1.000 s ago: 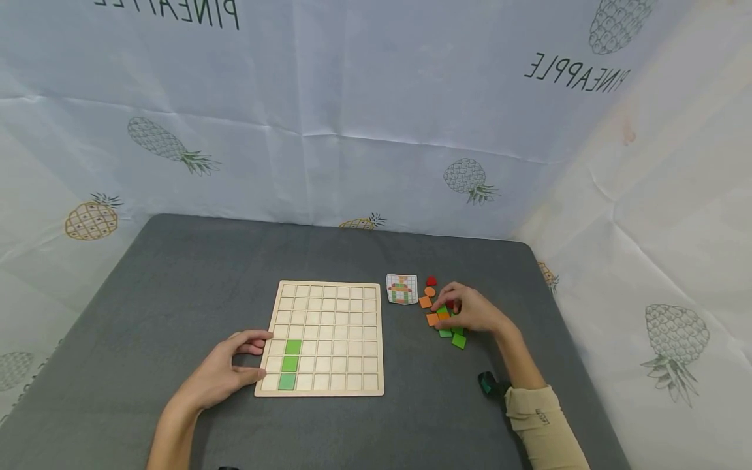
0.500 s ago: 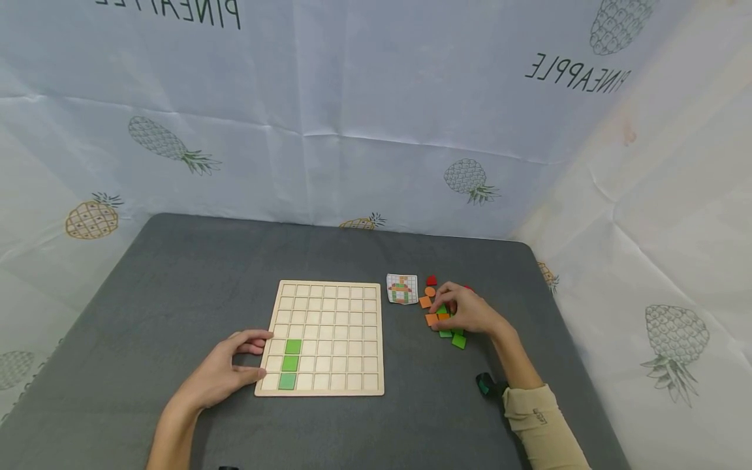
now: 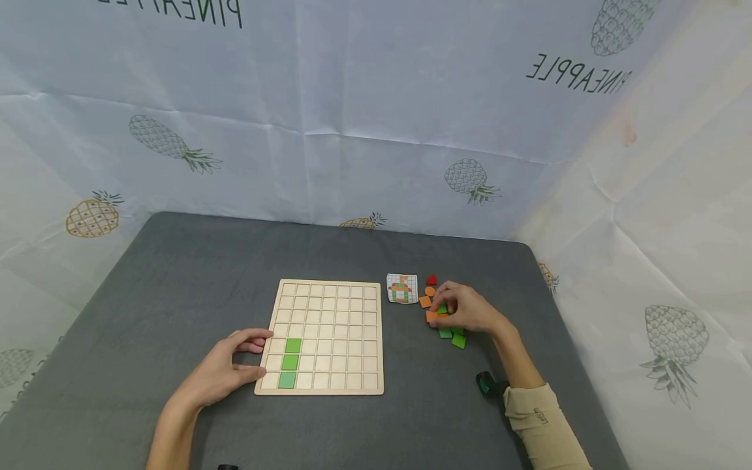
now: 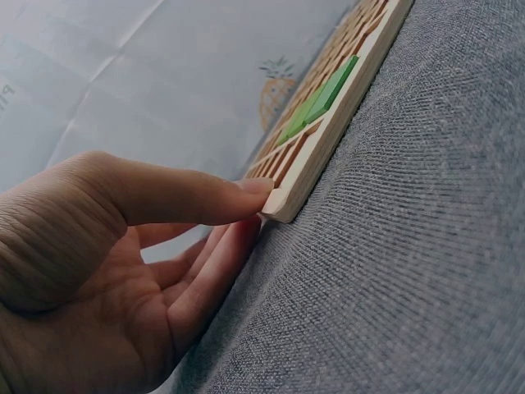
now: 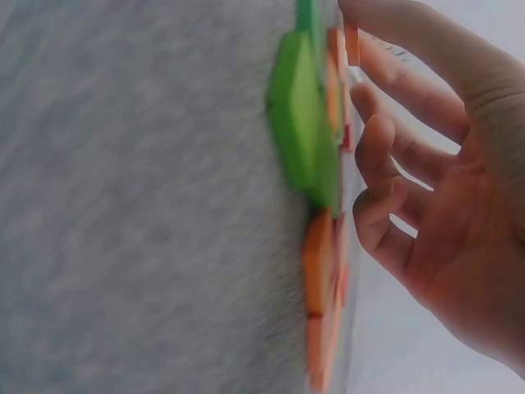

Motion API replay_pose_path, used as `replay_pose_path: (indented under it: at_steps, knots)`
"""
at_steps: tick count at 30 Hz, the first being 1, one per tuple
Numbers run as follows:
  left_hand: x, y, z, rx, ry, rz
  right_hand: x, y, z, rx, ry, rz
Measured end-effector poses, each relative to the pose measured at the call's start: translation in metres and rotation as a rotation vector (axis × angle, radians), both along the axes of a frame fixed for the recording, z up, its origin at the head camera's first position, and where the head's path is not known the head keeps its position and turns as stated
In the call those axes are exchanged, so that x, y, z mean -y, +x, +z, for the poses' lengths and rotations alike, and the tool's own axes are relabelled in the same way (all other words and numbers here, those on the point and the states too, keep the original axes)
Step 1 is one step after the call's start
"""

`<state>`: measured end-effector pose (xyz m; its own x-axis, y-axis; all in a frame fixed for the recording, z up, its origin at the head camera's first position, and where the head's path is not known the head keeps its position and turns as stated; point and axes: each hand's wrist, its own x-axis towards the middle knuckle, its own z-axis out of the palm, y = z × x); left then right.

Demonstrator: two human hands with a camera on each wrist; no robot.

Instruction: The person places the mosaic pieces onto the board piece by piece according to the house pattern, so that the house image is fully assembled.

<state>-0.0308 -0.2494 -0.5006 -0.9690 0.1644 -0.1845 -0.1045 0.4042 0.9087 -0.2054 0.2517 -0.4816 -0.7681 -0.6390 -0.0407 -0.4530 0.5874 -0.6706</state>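
A square wooden grid board (image 3: 341, 321) lies on the table, with three green square tiles (image 3: 290, 362) in one column near its left side. My left hand (image 3: 214, 372) rests at the board's left edge; its thumb touches the rim near the corner in the left wrist view, and its index finger touches higher up the same edge. At the right, my right hand (image 3: 470, 310) pinches an orange square tile (image 5: 352, 45) between thumb and index finger, over a loose cluster of tiles. Its other fingers curl loosely in the right wrist view. Part of the cluster is hidden beneath this hand.
A small paper card (image 3: 402, 289) with a coloured grid pattern lies between board and tiles. An orange round piece (image 3: 430, 292), a red piece (image 3: 431, 280) and green tiles (image 3: 459, 341) lie around the right hand. A patterned white cloth hangs behind the grey table (image 3: 329, 434).
My right thumb and index finger have closed on the orange tile, which has shifted slightly up. A red piece seen behind that hand is now hidden. The left hand stays put.
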Motion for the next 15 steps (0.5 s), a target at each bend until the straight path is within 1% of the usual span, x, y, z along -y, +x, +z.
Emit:
replay_pose_path:
  at_steps: [10, 15]
  knots:
    - [0.001, 0.000, -0.001, -0.007, -0.002, -0.001, 0.022, 0.004, 0.018, -0.024, -0.013, -0.017]
    - [0.000, 0.000, 0.000, 0.001, -0.001, 0.002, 0.036, 0.009, 0.023, 0.000, -0.068, -0.016]
